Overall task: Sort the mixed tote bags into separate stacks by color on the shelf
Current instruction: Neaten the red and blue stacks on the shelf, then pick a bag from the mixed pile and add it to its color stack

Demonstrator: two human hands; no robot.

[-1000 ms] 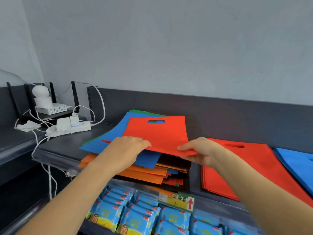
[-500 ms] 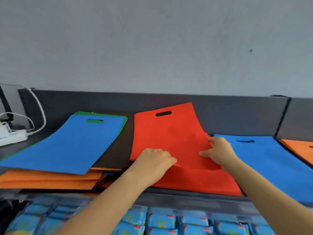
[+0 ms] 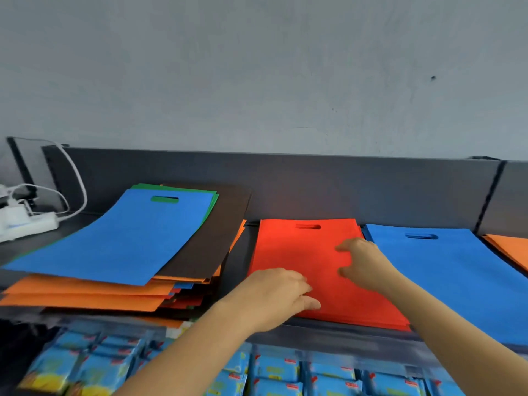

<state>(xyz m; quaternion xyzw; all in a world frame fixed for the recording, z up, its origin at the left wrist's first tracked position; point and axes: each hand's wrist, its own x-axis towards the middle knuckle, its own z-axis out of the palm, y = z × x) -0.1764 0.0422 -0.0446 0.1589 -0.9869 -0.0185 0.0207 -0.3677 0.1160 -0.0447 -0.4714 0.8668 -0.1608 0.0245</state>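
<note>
Shelf, mid-sort.

- Top red bag lies flat on the red stack, handle slot at the far end. The stack sits between the mixed pile on the left and the blue stack on the right.
- Left hand rests on the near left part of the bag, fingers laid out fairly flat and holding nothing.
- Right hand is on the right half, fingers bent and spread narrowly with the tips on the cloth. No pinch that I can make out.

Risks from here, as I judge them:

- The cloth looks thin and slick. If either hand drags as it lifts away, the top bag could slide off square, and the near edge overhangs the shelf front.
- The red stack's right edge lies just beside the blue stack. A sideways nudge from the right hand could lap one colour over the other.
- The mixed pile is fanned and uneven, with orange layers jutting forward. Its top blue bag lies askew over green and brown ones. Pulling it off quickly may drag the bag beneath, or tip the loose near layers off the shelf onto the packets below.
- The orange stack is at the far right, a long reach across two finished stacks. A trailing bag could ruffle them.
</note>
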